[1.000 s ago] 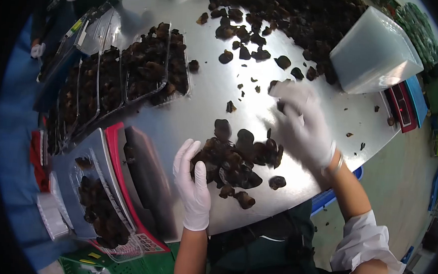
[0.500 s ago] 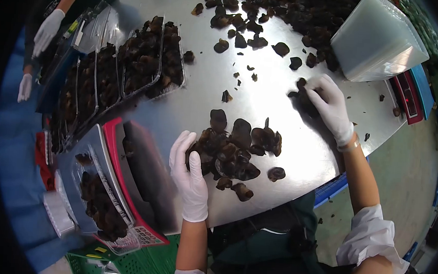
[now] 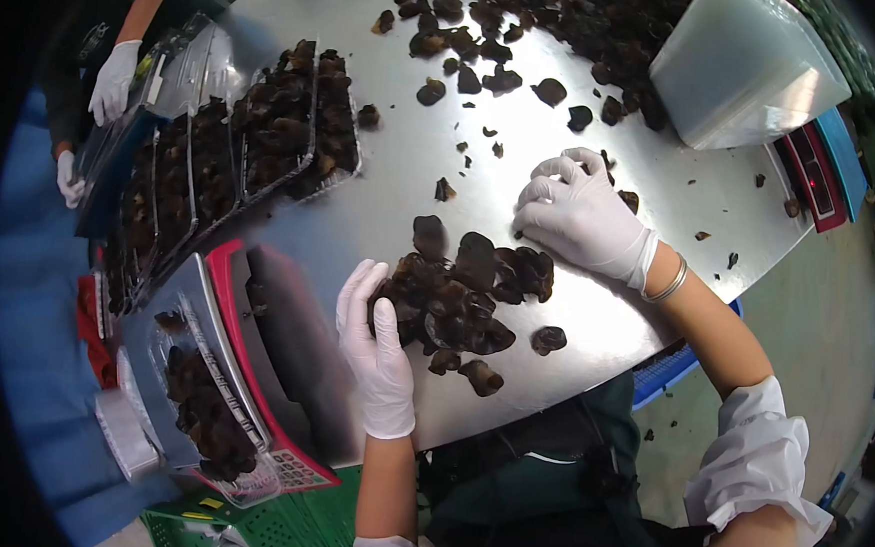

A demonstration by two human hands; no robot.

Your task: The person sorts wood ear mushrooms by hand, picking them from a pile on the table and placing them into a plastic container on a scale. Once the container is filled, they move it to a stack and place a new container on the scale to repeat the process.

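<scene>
A loose pile of dark brown wood ear mushrooms [image 3: 456,300] lies on the steel table in front of me. My left hand [image 3: 380,360], in a white glove, curves along the pile's left edge with thumb and fingers apart. To the upper right of the pile, my gloved right hand [image 3: 589,221] is palm down on the table with its fingers curled. A small dark bit shows by its fingertips, but the hand hides what is under it. Beside its knuckles lies a small wood ear piece [image 3: 628,200]. A single mushroom [image 3: 549,340] sits right of the pile.
Left stand filled clear trays [image 3: 314,156] and a red scale [image 3: 222,270] bearing a partly filled tray [image 3: 211,410]. A larger mushroom heap [image 3: 583,27] and stacked clear containers [image 3: 745,77] are at the back. Another person's gloved hand [image 3: 116,81] is upper left.
My right hand has moved left and toward the pile, turning palm down with fingers curled. My left hand has stayed at the pile. The other person's hands have shifted right.
</scene>
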